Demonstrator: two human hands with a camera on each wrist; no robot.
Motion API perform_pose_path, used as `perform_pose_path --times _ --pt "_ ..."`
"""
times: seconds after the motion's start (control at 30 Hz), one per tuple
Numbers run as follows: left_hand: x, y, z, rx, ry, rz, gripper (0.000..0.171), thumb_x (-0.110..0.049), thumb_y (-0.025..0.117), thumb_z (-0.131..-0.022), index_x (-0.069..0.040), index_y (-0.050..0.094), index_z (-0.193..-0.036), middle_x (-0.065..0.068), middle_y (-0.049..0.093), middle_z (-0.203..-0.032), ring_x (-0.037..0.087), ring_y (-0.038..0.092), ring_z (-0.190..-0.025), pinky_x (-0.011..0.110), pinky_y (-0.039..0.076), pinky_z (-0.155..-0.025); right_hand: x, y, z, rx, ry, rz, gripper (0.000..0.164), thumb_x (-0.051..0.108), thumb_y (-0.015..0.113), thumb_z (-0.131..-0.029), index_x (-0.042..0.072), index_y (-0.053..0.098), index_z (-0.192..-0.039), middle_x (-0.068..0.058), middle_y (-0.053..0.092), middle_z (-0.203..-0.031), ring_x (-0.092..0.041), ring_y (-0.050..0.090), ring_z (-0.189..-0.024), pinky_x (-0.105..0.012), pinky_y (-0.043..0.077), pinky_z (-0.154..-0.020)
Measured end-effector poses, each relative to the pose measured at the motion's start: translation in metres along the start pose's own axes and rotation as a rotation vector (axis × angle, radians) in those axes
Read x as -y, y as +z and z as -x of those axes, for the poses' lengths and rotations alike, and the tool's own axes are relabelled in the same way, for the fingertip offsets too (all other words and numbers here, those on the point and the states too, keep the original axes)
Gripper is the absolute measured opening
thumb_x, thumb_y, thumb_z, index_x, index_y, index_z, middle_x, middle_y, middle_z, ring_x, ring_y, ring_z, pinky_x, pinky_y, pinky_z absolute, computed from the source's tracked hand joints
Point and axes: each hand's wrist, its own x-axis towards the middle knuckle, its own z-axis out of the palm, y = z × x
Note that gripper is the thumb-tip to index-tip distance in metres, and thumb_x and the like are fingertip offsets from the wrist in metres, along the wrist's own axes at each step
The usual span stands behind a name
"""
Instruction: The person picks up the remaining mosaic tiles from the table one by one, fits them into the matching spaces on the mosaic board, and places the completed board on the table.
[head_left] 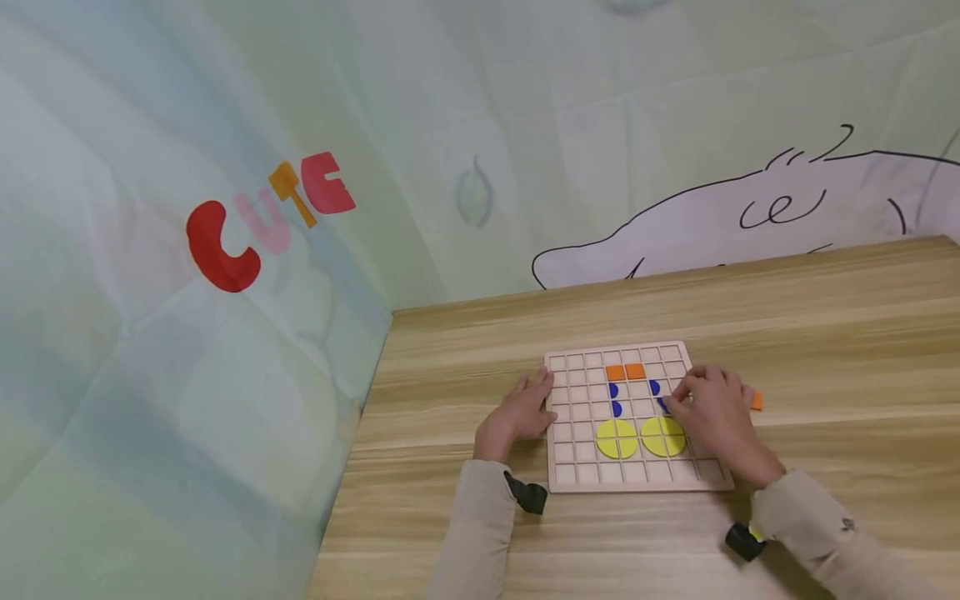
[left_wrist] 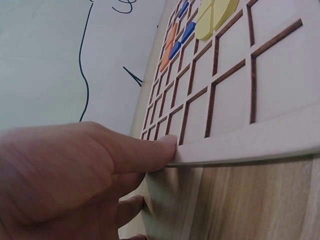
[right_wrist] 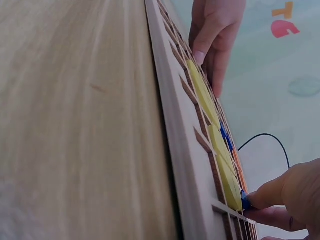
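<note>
A pale wooden grid board (head_left: 585,432) lies on the table. My left hand (head_left: 517,410) rests at its left edge, fingers spread; in the left wrist view the thumb (left_wrist: 162,150) touches the rim. With thumb and fingertips my right hand (head_left: 716,417) pinches a small blue half-circle piece (right_wrist: 245,200) at the board's right part, just above the right yellow circle (head_left: 663,437). Another yellow circle (head_left: 617,439) sits to its left. Two orange squares (head_left: 625,372) lie side by side higher up, with blue half-circles (head_left: 613,390) below them. The pinching fingers partly hide the held piece.
An orange piece (head_left: 757,401) lies on the wooden table (head_left: 450,350) just right of my right hand, partly covered by it. Printed cloth walls (head_left: 465,100) stand along the table's left and far edges. A dark strap (head_left: 528,494) is at the left wrist.
</note>
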Motion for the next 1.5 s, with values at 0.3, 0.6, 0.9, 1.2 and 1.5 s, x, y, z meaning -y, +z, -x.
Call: perform_pose_path --times 0.3,0.6,0.9,1.2,1.5 --pt "-0.0006 0.0007 0.0 -0.002 -0.001 -0.005 0.063 -0.02 0.049 -0.1 -0.013 0.017 -0.154 0.0 0.007 -0.162 0.027 0.0 -0.149 0.047 0.008 -0.121 0.0031 -0.0012 0.0018 -0.008 -0.036 0.055 0.017 0.016 0.069 -0.084 0.006 0.069 -0.071 -0.027 0.05 -0.122 -0.048 0.032 -0.118 -0.061 0.022 -0.089" --pt "-0.0004 0.0006 0.0008 -0.007 -0.002 0.002 0.064 -0.02 0.049 -0.1 -0.012 0.017 -0.154 0.0 0.007 -0.162 0.027 0.0 -0.149 0.047 0.008 -0.121 0.0034 -0.0026 0.0027 -0.008 -0.058 0.056 0.016 0.014 0.07 -0.083 0.006 0.069 -0.069 -0.025 0.053 -0.116 -0.047 0.033 -0.114 -0.061 0.022 -0.088" --pt "-0.001 0.001 0.0003 -0.001 -0.001 -0.009 0.063 -0.02 0.048 -0.1 -0.012 0.016 -0.154 0.0 0.006 -0.162 0.027 0.0 -0.149 0.046 0.008 -0.121 0.0043 -0.0051 0.0031 0.018 -0.048 0.071 0.018 0.019 0.073 -0.082 0.006 0.068 -0.071 -0.028 0.053 -0.119 -0.049 0.034 -0.114 -0.06 0.022 -0.087" --pt "-0.0007 0.0012 0.0004 -0.007 0.005 -0.002 0.064 -0.02 0.048 -0.1 -0.012 0.016 -0.154 0.001 0.007 -0.162 0.028 0.0 -0.149 0.047 0.008 -0.121 0.0042 -0.0038 0.0029 0.04 -0.049 0.103 0.021 0.023 0.072 -0.083 0.007 0.067 -0.071 -0.028 0.052 -0.119 -0.049 0.033 -0.114 -0.061 0.022 -0.088" --pt "-0.0002 0.0008 0.0008 -0.008 0.007 0.004 0.064 -0.02 0.049 -0.1 -0.012 0.016 -0.154 0.001 0.007 -0.162 0.027 0.0 -0.149 0.047 0.008 -0.121 0.0064 -0.0071 0.0042 0.03 -0.089 0.095 0.012 0.013 0.066 -0.085 0.004 0.072 -0.081 -0.027 0.053 -0.118 -0.051 0.033 -0.118 -0.062 0.023 -0.088"
